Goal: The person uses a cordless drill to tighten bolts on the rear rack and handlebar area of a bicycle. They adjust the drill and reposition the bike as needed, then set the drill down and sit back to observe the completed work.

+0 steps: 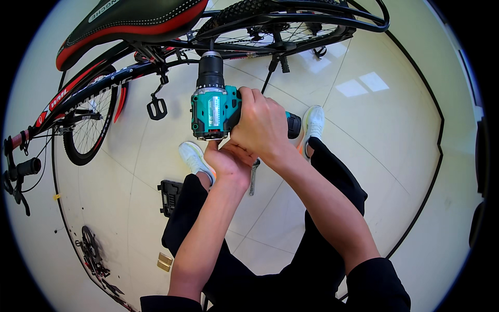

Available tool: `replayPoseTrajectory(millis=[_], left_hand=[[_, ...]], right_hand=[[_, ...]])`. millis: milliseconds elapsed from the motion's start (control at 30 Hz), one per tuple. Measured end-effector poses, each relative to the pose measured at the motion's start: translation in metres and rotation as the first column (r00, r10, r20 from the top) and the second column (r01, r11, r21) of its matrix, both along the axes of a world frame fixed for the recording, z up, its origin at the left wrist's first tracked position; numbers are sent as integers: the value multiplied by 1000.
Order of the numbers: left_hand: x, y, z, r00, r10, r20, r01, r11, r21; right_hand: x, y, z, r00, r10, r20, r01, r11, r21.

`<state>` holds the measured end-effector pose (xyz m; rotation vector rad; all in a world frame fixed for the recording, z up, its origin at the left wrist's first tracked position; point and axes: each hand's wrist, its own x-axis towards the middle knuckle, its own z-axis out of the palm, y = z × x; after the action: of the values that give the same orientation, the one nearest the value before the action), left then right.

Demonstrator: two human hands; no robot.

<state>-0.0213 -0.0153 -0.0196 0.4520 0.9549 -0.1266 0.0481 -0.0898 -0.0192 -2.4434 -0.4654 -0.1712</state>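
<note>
My right hand (262,122) wraps round the teal and black cordless drill (213,109), its fingers over the handle behind the motor housing. My left hand (228,161) is under the drill, fingers curled up against its underside and partly hidden by my right hand. The drill points away from me, its chuck up at the frame of a bicycle, just beside the black and red saddle (130,26) and below the rear rack (358,23). Whatever tip sits in the chuck is hard to make out against the dark frame.
A steel wrench (253,182) and an open black tool case (169,197) lie on the tiled floor between and beside my legs. The front wheel (78,145) and handlebar are at left. Dark bicycle parts (91,244) lie at lower left near small gold boxes (164,261).
</note>
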Motion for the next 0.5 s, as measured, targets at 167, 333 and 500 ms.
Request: replayPoseTrajectory(millis=[167,333,500], left_hand=[[6,-2,8,1000,10,-18,-9,1000,21],[7,-3,16,999,6,-33,-5,1000,27],[0,4,5,995,-92,24,91,996,24]], right_hand=[[0,1,1,1000,-9,20,9,1000,5],[-1,2,1,1000,-9,10,9,1000,-4],[-1,2,2,1000,-7,9,7,1000,-1]])
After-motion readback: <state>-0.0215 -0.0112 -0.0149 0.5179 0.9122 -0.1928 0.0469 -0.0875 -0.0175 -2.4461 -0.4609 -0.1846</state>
